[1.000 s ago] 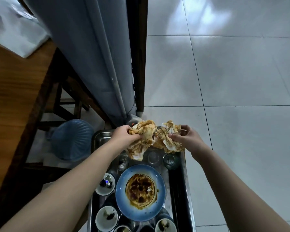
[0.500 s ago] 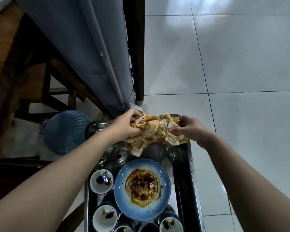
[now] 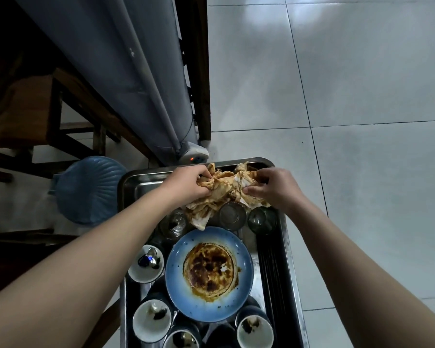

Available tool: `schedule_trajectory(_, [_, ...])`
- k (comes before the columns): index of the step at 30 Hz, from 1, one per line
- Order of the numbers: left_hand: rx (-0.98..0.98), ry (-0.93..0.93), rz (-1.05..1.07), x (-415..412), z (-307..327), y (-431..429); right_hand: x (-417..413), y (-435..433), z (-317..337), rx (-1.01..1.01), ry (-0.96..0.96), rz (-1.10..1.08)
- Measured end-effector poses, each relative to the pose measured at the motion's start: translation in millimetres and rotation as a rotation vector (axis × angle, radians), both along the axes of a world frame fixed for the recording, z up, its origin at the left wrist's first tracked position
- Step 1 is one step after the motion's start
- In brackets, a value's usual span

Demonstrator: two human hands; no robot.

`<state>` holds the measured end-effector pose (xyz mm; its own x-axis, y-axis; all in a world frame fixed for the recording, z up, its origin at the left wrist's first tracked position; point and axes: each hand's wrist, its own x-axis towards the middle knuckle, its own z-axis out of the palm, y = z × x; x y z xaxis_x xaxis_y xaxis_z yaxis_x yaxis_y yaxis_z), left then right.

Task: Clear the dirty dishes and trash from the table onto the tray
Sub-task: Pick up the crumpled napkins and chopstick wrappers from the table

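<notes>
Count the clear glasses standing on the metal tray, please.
3, in a row between the blue plate and the crumpled napkins: left glass, middle glass, right glass. The napkins may hide others.

Nothing readable is showing: no lettering, label, brand or number is appearing on the tray, plate or cups.
</notes>
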<state>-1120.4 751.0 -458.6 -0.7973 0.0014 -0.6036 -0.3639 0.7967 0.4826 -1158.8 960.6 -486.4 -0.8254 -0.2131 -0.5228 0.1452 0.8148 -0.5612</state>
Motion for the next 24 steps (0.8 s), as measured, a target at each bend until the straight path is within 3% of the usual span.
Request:
schedule_trajectory(7, [-0.017,-0.045,-0.033,2.7,-9.7,-3.9,13.1,-3.9,-0.5,0.008,0.129,-0.081])
schedule_trajectory(16, [0.006,-0.059,-0.069,8.4,-8.8,-9.2,12.1,3.8,7.8,-0.022,0.083,-0.022])
schedule_trajectory(24, [0.007,-0.044,0.034,14.6,-5.9,-3.0,14.6,0.6,-0.8,-0.003,0.118,-0.074])
